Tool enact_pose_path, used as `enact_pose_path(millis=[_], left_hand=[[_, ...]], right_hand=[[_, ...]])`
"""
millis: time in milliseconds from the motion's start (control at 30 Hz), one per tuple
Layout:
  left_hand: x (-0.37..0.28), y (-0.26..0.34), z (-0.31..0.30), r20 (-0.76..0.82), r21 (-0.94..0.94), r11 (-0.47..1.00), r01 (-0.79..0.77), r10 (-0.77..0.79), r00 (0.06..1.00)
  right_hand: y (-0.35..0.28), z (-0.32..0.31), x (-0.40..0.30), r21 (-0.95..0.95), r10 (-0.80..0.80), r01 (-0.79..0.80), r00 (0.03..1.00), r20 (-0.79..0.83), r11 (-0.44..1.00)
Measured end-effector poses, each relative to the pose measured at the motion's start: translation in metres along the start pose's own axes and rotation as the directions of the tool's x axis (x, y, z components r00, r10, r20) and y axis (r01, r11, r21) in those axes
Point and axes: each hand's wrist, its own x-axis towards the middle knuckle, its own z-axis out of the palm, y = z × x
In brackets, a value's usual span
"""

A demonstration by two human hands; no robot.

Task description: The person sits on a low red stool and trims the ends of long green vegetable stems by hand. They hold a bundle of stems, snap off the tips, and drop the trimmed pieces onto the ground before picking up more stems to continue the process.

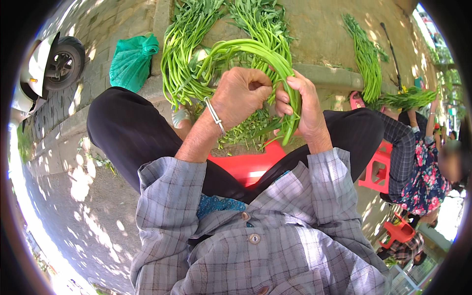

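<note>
A bundle of long green leafy-vegetable stems (254, 46), which look like water spinach, arcs over in front of me. My right hand (304, 105) grips it near its lower right end. Close beside the bundle, my left hand (238, 94) has its thumb and index fingertips together, and whether a thin stem is between them cannot be made out. A light metal bangle (215, 116) circles that wrist. Beyond lie two larger bunches of the same greens, a left bunch (180, 59) and a right bunch (263, 24). Loose cut leaves and stem pieces (247, 129) cover the ground below my hands.
A red plastic stool (243, 166) shows between my knees. A tied green mesh sack (131, 64) lies left, near a scooter wheel (64, 62). Along the right are a stem bunch (365, 62), a black rod (394, 55) and a seated person (420, 177) holding greens. A low kerb (328, 77) crosses ahead.
</note>
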Motion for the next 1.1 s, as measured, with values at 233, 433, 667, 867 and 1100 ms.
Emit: enact_pose_path(millis=[233, 433, 667, 867, 1100], left_hand=[[0.001, -0.013, 0.015, -0.132, 0.02, 0.995, -0.1, 0.102, 0.986], [0.001, -0.016, 0.022, -0.223, -0.061, 0.997, -0.055, 0.04, 0.974], [0.0, -0.015, 0.027, -0.259, -0.111, 0.994, -0.021, -0.008, 0.966], [0.002, -0.014, 0.029, -0.145, -0.698, 0.696, 0.169, -0.369, 0.918], [-0.001, -0.014, 0.03, -0.162, -0.766, 0.615, 0.186, -0.465, 0.871]], right_hand=[[-0.001, -0.004, 0.002, 0.05, 0.012, -0.013, 1.0, 0.016, 0.999], [-0.002, -0.001, 0.002, 0.067, 0.01, -0.01, 1.0, 0.005, 0.998], [-0.002, -0.003, 0.003, 0.089, 0.006, -0.007, 1.0, 0.014, 0.996], [0.003, 0.0, 0.003, 0.072, 0.035, -0.035, 0.999, 0.009, 0.997], [0.008, 0.002, 0.004, 0.038, 0.043, -0.042, 0.999, -0.03, 0.998]])
